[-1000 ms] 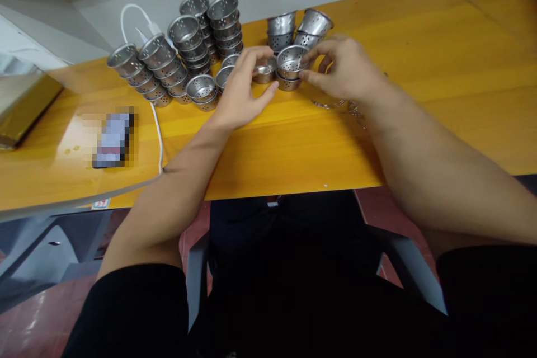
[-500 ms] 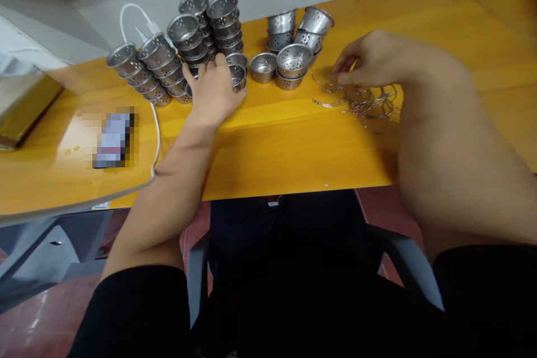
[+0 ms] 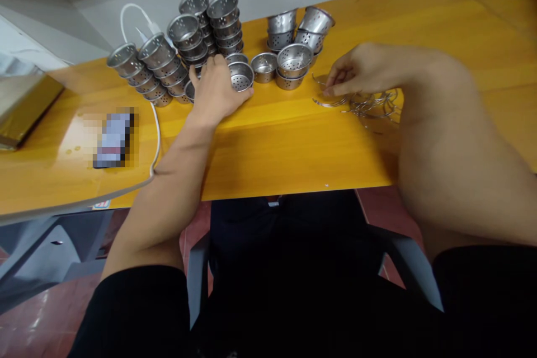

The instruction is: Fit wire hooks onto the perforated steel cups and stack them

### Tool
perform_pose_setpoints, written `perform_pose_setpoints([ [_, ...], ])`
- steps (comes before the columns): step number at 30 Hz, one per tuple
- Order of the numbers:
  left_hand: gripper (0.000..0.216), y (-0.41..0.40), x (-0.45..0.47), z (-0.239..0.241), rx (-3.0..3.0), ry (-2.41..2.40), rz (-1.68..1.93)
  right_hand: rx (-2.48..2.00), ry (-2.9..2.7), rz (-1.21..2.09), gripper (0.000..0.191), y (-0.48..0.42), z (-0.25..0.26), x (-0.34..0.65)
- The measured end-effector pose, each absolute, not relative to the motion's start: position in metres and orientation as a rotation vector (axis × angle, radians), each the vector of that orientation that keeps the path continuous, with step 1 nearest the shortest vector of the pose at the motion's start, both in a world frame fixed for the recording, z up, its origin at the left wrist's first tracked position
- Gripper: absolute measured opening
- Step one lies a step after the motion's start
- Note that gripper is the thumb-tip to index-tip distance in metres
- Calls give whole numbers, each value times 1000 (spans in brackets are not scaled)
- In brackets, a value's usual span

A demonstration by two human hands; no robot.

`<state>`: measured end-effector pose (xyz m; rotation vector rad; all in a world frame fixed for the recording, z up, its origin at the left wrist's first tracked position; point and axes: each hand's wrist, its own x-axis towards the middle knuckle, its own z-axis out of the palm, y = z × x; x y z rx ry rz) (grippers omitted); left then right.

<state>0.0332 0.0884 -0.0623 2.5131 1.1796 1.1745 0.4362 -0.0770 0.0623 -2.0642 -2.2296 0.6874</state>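
My left hand (image 3: 215,89) curls over the front of a group of perforated metal cups. Its thumb and fingers are around one small perforated metal cup (image 3: 242,76), which stands upright, open side up. Part of that cup and of its neighbours is hidden behind the hand. To the right, my right hand (image 3: 346,74) has its fingertips pinched at a thin curved wire (image 3: 319,80), low over the table. Beside and beneath it lies a loose heap of curved metal wires (image 3: 373,103).
Tall stacks of cups (image 3: 224,17) stand at the back, with leaning stacks (image 3: 155,61) further left. More cups (image 3: 293,61) sit between my hands. A phone (image 3: 113,140), a white cable (image 3: 157,134) and a box (image 3: 25,106) are on the left of the yellow table (image 3: 285,151).
The cup at my left hand has shifted slightly right, and more of its inside shows. My right hand has moved a little left and down, its fingertips now at the leftmost wires.
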Motion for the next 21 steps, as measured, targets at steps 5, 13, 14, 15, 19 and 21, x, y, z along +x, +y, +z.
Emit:
perform_pose_setpoints([
  [5,64,86,34,-51,2628,1112,977,-2021,-2246,711,9,-81,65,434],
  [13,72,64,49,-34,2408,1293,1287,-2054,-2367,806,15,-82,62,429],
  [14,74,58,54,-28,2400,1348,1315,-2055,-2396,793,14,-81,60,429],
  [15,80,52,58,-22,2405,1364,1361,-2047,-2421,786,13,-79,58,429],
  [19,85,31,75,-4,2474,1071,1511,-1998,-2468,816,5,-77,55,428],
  [21,79,21,84,-4,2517,884,1417,-2000,-2480,796,4,-77,55,426],
])
